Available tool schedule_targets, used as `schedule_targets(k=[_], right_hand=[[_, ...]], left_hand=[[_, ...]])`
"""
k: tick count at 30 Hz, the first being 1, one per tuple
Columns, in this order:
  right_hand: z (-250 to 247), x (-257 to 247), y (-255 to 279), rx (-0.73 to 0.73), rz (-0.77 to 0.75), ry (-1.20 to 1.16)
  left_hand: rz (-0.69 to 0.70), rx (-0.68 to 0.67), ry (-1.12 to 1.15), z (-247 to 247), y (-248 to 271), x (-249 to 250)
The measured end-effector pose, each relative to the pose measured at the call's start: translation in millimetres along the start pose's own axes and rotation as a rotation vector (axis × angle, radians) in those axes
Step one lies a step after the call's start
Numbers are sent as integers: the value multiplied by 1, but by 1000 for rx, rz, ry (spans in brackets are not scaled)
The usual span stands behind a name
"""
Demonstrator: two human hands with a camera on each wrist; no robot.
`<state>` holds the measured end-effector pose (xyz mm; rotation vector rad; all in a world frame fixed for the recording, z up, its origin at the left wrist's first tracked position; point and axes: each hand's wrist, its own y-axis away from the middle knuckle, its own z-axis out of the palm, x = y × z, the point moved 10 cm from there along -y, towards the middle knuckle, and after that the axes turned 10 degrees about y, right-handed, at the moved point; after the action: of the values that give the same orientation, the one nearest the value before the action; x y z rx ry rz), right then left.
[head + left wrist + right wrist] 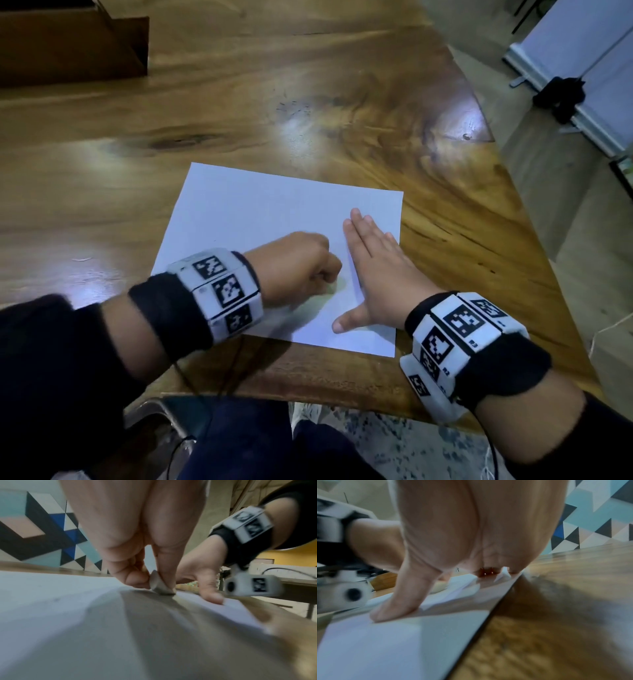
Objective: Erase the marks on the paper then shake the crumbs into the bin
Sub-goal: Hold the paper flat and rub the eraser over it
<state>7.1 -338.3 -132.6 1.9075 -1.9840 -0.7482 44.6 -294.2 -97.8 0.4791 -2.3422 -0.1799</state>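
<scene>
A white sheet of paper (260, 219) lies on the wooden table (171, 113) near its front edge. My left hand (301, 263) is curled over the sheet's lower middle and pinches a small white eraser (158, 583) between thumb and fingers, its lower edge pressed on the paper (51, 601). My right hand (373, 263) lies flat on the sheet's right part, fingers straight and thumb spread, holding the paper (385, 642) down. A faint small mark (55, 599) shows on the sheet in the left wrist view.
A dark wooden box (72, 44) stands at the table's far left. The table's right edge (513, 192) runs diagonally, with floor beyond it. A white stand with a black clamp (561, 96) is on the floor at the upper right. No bin is in view.
</scene>
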Motion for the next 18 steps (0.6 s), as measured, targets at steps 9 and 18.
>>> schedule_targets(k=[9,18], right_hand=[[-2,-1,1,12,2,-14],[-1,14,1,6,37,-24]], left_hand=[[-18,14,5,-9,-19,5],[32,-77,7,28,27,-3]])
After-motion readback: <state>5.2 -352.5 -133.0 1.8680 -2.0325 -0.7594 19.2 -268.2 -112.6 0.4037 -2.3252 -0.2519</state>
